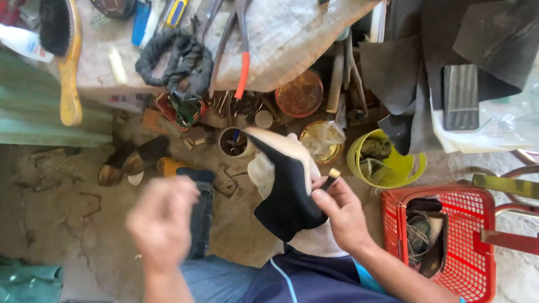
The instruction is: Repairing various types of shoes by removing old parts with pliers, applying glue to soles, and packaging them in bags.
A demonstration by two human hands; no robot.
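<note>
My right hand (341,214) grips a black high-heeled shoe (287,191) with a pale sole, its pointed toe aimed away from me. My fingers close around the heel end, where a small tan-tipped heel (332,174) sticks out. A pale cloth lies under the shoe on my lap. My left hand (163,220) hovers blurred to the left of the shoe, apart from it, fingers loosely curled; nothing shows in it.
A red plastic basket (480,221) with tools stands at right, a yellow-green bucket (407,167) beyond it. Tins, cans and scraps crowd the ground ahead. A worn wooden bench top (292,33) carries a wooden brush (67,50), pliers with a red handle, black straps and dark rubber sheets.
</note>
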